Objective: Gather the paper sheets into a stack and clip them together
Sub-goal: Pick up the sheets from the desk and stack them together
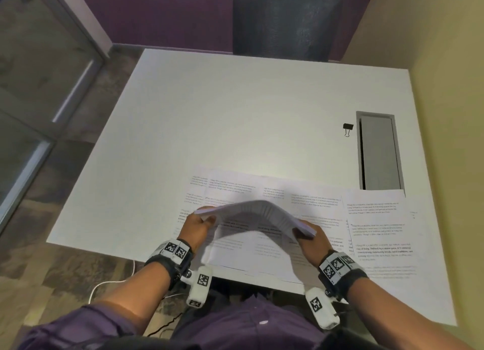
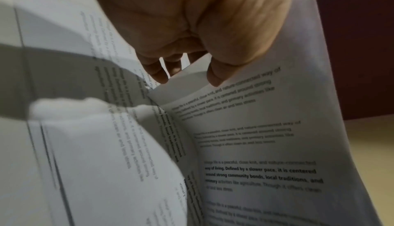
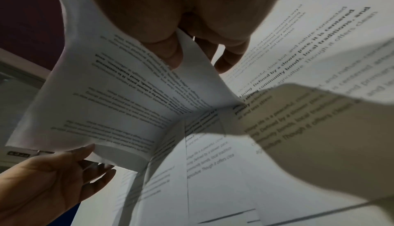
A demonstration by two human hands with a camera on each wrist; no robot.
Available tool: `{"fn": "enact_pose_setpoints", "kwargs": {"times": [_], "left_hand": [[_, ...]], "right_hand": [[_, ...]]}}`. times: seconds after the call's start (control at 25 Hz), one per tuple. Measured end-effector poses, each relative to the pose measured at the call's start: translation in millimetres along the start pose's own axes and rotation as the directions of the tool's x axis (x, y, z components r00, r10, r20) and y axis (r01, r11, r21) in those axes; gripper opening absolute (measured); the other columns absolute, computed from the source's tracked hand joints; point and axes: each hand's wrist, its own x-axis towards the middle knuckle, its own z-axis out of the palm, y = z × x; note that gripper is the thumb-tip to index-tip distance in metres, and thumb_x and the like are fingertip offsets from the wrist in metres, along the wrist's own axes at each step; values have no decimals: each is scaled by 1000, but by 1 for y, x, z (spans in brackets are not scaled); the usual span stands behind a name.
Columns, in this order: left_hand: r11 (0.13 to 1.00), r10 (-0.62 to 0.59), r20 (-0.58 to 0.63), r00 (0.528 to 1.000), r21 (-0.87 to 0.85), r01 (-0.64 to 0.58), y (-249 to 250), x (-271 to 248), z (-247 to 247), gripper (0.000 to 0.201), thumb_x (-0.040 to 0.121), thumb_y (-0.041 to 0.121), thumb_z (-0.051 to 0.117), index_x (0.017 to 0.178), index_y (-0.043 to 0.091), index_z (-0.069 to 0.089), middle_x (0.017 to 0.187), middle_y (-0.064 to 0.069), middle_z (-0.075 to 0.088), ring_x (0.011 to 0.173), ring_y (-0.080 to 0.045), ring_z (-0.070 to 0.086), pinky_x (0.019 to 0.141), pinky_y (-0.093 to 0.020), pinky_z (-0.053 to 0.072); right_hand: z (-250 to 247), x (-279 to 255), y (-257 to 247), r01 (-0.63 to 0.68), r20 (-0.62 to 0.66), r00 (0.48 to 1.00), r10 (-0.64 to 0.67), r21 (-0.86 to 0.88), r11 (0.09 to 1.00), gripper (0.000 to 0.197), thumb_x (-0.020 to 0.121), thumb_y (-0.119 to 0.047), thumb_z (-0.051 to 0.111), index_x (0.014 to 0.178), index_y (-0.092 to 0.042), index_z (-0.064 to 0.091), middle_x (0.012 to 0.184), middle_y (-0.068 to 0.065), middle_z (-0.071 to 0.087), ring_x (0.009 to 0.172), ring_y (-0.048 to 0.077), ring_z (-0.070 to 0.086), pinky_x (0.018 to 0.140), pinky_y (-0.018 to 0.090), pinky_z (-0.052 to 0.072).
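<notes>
Both hands hold one stack of paper sheets [image 1: 255, 213] by its short ends, above the near edge of the table. The left hand [image 1: 195, 225] pinches the left end, thumb on the underside and fingers over the top; the right hand [image 1: 311, 238] grips the right end the same way, thumb [image 3: 168, 50] on the printed underside. The stack is bowed upward into an arch between them, clear of the surface.

Legible print on the held sheets, from the left wrist view: "way of living. Defined by a slower pace, it is centered around strong community bonds, local traditions, and". The same paragraph repeats down the page in several type weights.

Beneath the arch, loose printed sheets [image 1: 377, 229] lie spread and overlapping on the white table [image 1: 222, 114], carrying the same text.

A black binder clip [image 1: 347, 128] lies well apart at far right, just beside a grey recessed panel [image 1: 379, 153] in the tabletop.

Each wrist carries a band with black-and-white square markers [image 1: 175, 248].
</notes>
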Motion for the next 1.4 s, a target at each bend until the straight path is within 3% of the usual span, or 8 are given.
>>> {"fn": "enact_pose_setpoints", "kwargs": {"times": [0.12, 0.28, 0.4, 0.68, 0.84, 1.04, 1.24, 1.4], "left_hand": [[992, 123, -43, 991, 31, -122, 12, -3, -8, 21, 99, 13, 59, 79, 14, 65, 56, 13, 56, 43, 2, 49, 45, -13, 39], [936, 344, -39, 938, 89, -340, 41, -4, -35, 32, 99, 8, 54, 97, 37, 68, 88, 25, 70, 85, 10, 64, 76, -12, 50], [817, 521, 46, 853, 264, -513, 53, -3, -52, 45, 92, -3, 52, 100, 35, 75, 100, 26, 69, 101, -12, 65, 94, -26, 48], [636, 667, 157, 728, 388, -667, 89, -2, -53, 38, 85, 9, 46, 100, 29, 73, 93, 33, 61, 94, -2, 57, 96, -36, 46], [742, 612, -62, 788, 392, -545, 83, 10, -39, 35, 91, 28, 60, 124, 37, 59, 122, 10, 63, 119, -20, 54, 107, -50, 41], [945, 105, -89, 990, 319, -72, 30, 34, -19, 68, 91, 22, 68, 151, 12, 36, 154, -14, 36, 135, -30, 46, 115, -38, 35], [916, -122, -64, 990, 376, 137, -19, 61, -5, 57, 86, 26, 70, 134, 2, 50, 139, -21, 53, 122, -35, 56, 102, -40, 48], [834, -164, -126, 978, 512, 205, -29, 61, 6, 76, 72, 40, 77, 135, 12, 45, 134, -13, 46, 118, -35, 56, 93, -41, 52]], "right_hand": [[-5, 0, -7, 45, -13, 999, -45, -7, 999, 23, 98, -10, 53, 101, -27, 68, 91, 4, 71, 84, 32, 65, 64, 22, 48], [-15, 5, -22, 136, -180, 976, -125, 51, 989, 60, 86, -7, 68, 142, -18, 48, 138, 0, 55, 123, 22, 55, 93, 31, 49], [-22, 3, -42, 273, -310, 895, -321, -187, 944, 88, 81, -23, 79, 153, -21, 30, 159, -5, 31, 147, 18, 29, 118, 43, 28], [-3, 3, -82, 519, 201, 851, -485, -460, 721, 34, 98, -19, 45, 124, -34, 61, 111, -7, 72, 102, 20, 65, 88, 38, 52], [-6, 4, -75, 418, -38, 896, -443, -267, 868, 29, 96, -7, 52, 112, -22, 71, 99, -5, 73, 92, 18, 64, 78, 31, 47], [-22, 10, -42, 33, -255, 967, -5, 108, 994, 15, 94, -14, 54, 88, -12, 69, 92, 8, 73, 89, 28, 68, 74, 35, 55], [-23, 0, -24, -151, -234, 933, 273, 435, 888, 15, 98, -11, 54, 102, -9, 69, 86, 7, 76, 64, 20, 68, 48, 23, 49], [-15, 4, -6, -171, -228, 927, 297, 448, 877, 17, 95, -10, 57, 96, -17, 72, 93, 18, 77, 80, 28, 70, 75, 42, 60]]}}
